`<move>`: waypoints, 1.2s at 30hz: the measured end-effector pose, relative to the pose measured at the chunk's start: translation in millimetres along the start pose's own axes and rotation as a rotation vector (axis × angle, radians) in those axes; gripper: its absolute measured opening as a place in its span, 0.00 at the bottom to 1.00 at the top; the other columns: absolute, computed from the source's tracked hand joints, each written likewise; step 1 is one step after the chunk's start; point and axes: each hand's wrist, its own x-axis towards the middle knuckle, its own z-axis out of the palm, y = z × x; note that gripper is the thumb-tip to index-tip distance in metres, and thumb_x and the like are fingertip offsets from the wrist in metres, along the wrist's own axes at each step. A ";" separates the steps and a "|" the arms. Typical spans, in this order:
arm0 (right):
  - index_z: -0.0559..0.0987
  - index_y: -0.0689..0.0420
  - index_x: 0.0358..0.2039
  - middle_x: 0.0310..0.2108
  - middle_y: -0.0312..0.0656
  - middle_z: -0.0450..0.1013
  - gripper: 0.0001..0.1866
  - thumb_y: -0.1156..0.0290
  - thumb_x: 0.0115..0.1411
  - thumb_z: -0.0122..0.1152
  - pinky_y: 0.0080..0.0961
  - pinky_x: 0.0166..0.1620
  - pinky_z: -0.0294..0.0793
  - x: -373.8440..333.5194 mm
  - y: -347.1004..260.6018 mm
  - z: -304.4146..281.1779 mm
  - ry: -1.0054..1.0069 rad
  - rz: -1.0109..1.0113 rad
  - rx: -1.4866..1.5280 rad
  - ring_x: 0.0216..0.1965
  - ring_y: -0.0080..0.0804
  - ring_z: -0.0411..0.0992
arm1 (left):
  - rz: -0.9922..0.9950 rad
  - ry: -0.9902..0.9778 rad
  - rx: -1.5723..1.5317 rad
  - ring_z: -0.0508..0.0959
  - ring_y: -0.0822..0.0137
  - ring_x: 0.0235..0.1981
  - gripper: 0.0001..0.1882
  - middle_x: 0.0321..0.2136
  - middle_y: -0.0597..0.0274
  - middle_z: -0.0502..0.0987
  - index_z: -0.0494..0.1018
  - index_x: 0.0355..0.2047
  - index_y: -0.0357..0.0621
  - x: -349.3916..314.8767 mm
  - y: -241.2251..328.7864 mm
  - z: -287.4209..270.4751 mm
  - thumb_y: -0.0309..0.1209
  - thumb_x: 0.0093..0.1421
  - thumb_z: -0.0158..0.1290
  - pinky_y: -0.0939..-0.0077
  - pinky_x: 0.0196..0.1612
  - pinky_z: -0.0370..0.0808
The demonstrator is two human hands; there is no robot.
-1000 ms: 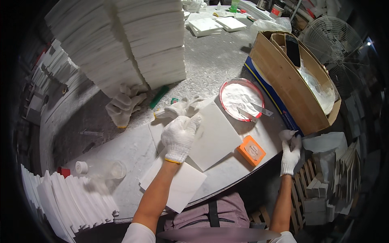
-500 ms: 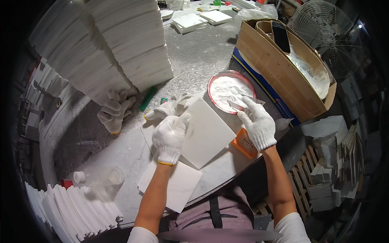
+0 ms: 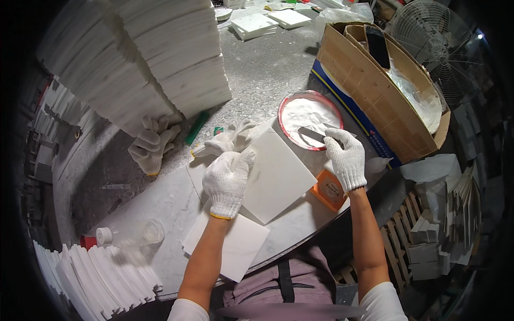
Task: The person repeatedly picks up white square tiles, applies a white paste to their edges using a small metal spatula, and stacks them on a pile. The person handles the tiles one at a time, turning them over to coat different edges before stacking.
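My left hand (image 3: 227,181), in a white knitted glove, is closed on the left edge of a square white tile (image 3: 281,176) tilted cornerwise. Beneath it, another white tile (image 3: 238,249) lies near the bench's front edge. My gloved right hand (image 3: 347,159) pinches a flat metal scraper (image 3: 311,134). The blade reaches over the near rim of a red-rimmed bowl (image 3: 280,122) of white powder or paste (image 3: 308,112); whether its tip touches the contents, I cannot tell. Just below that hand sits an orange box (image 3: 327,191).
Tall tile stacks (image 3: 182,59) rise at the left. Loose gloves (image 3: 152,145), a green bar (image 3: 197,128) and a clear bottle (image 3: 131,234) lie on the bench. An open cardboard box (image 3: 375,88) with a phone (image 3: 377,47) on it stands right; a fan (image 3: 441,53) is behind.
My right hand has drawn slightly right and turned, so the scraper's blade now points left across the bowl's near side. My left hand still holds the tile.
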 end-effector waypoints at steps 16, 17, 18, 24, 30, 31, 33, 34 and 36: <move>0.82 0.63 0.48 0.32 0.38 0.79 0.16 0.70 0.62 0.63 0.17 0.30 0.70 -1.2 -14.3 -8.1 -0.142 0.266 0.398 0.27 0.19 0.73 | 0.001 0.008 0.007 0.73 0.65 0.22 0.15 0.20 0.57 0.75 0.79 0.27 0.40 -1.0 -0.4 -0.8 0.39 0.62 0.62 0.67 0.30 0.71; 0.82 0.63 0.49 0.32 0.38 0.79 0.16 0.70 0.62 0.63 0.17 0.30 0.70 -2.4 -16.6 -10.3 -0.156 0.286 0.435 0.26 0.20 0.73 | 0.008 0.015 -0.004 0.74 0.64 0.22 0.14 0.20 0.57 0.75 0.79 0.27 0.40 -1.1 0.5 -0.5 0.39 0.62 0.62 0.67 0.30 0.71; 0.81 0.63 0.50 0.31 0.38 0.79 0.18 0.69 0.62 0.63 0.17 0.29 0.69 -4.3 -19.6 -11.9 -0.165 0.273 0.467 0.26 0.20 0.73 | 0.015 0.022 -0.014 0.74 0.64 0.22 0.14 0.20 0.57 0.75 0.79 0.27 0.40 -0.5 2.3 -0.2 0.38 0.62 0.62 0.68 0.30 0.71; 0.82 0.64 0.50 0.34 0.38 0.79 0.16 0.70 0.63 0.64 0.17 0.33 0.72 -12.3 -56.1 -14.0 -0.187 0.236 0.478 0.30 0.19 0.74 | 0.050 0.026 0.025 0.75 0.61 0.23 0.13 0.21 0.57 0.76 0.79 0.27 0.41 -0.5 3.5 -1.1 0.38 0.61 0.62 0.66 0.31 0.71; 0.83 0.65 0.46 0.39 0.40 0.81 0.14 0.73 0.61 0.67 0.18 0.39 0.76 -15.1 -70.5 -10.2 -0.152 0.109 0.403 0.37 0.19 0.76 | 0.064 0.035 0.034 0.77 0.58 0.24 0.14 0.21 0.56 0.77 0.80 0.27 0.42 -0.5 3.2 -0.7 0.39 0.61 0.62 0.64 0.31 0.72; 0.84 0.65 0.46 0.39 0.40 0.81 0.14 0.74 0.61 0.67 0.18 0.39 0.76 -14.7 -69.1 -9.3 -0.150 0.088 0.407 0.38 0.19 0.76 | 0.066 0.033 0.037 0.77 0.58 0.24 0.14 0.21 0.56 0.77 0.80 0.27 0.42 -0.2 3.7 -1.1 0.40 0.61 0.62 0.64 0.31 0.72; 0.84 0.65 0.45 0.39 0.40 0.81 0.14 0.74 0.60 0.67 0.17 0.39 0.76 -14.4 -66.8 -7.1 -0.144 0.060 0.380 0.37 0.19 0.76 | 0.052 0.025 0.042 0.78 0.53 0.25 0.16 0.22 0.55 0.78 0.80 0.26 0.44 -0.1 2.8 -0.8 0.44 0.59 0.63 0.60 0.32 0.73; 0.84 0.65 0.45 0.39 0.40 0.81 0.14 0.74 0.60 0.67 0.17 0.38 0.75 -14.2 -65.9 -6.2 -0.140 0.047 0.367 0.36 0.18 0.76 | 0.045 0.020 0.045 0.79 0.50 0.26 0.17 0.22 0.54 0.79 0.80 0.25 0.45 0.0 2.3 -0.6 0.46 0.58 0.64 0.58 0.32 0.74; 0.84 0.65 0.45 0.38 0.40 0.81 0.13 0.74 0.60 0.67 0.17 0.37 0.75 -13.7 -64.4 -6.1 -0.138 0.031 0.367 0.34 0.18 0.75 | 0.058 0.025 0.044 0.79 0.50 0.26 0.16 0.22 0.54 0.79 0.80 0.26 0.45 0.4 4.0 -1.1 0.46 0.58 0.64 0.58 0.32 0.74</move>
